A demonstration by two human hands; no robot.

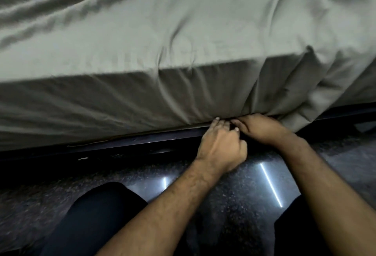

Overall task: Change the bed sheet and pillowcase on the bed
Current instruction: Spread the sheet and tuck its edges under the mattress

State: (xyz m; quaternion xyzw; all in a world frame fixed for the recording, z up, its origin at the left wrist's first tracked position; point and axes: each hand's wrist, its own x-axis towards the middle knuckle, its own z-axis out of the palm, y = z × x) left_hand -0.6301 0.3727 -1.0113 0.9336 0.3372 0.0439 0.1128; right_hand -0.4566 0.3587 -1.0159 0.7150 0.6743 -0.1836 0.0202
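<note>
Head view shows me the grey-green sheet already spread over the mattress, its left side tucked. My left hand and right hand, fingers curled, push its bunched edge under; the right corner hangs loose. No pillowcase visible.

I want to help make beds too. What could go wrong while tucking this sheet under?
The left hand and right hand push into the narrow gap above the dark bed frame, so fingers could get pinched. The bunched sheet might tuck in lumpy, and the loose fold at the right may slip out.
</note>
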